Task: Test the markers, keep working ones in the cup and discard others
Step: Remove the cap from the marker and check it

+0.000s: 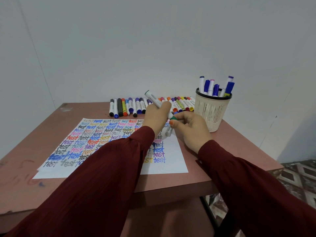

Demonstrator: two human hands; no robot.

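Observation:
My left hand [156,115] grips a white marker [153,98] with a green end, its barrel pointing up and to the left. My right hand [189,127] pinches the marker's green cap [173,118] at the lower end, right against the left hand. A second white marker [168,131] sits under my right hand's fingers; whether it is held or lies on the paper is unclear. The paper [109,144], covered with coloured "test" words, lies beneath both hands. The beige mesh cup [212,112] at the right holds several markers.
A row of several capped markers [130,106] lies along the back of the pinkish table [236,151], against the white wall. The table's right edge drops to a patterned floor [297,178]. My dark red sleeves cover the paper's lower middle.

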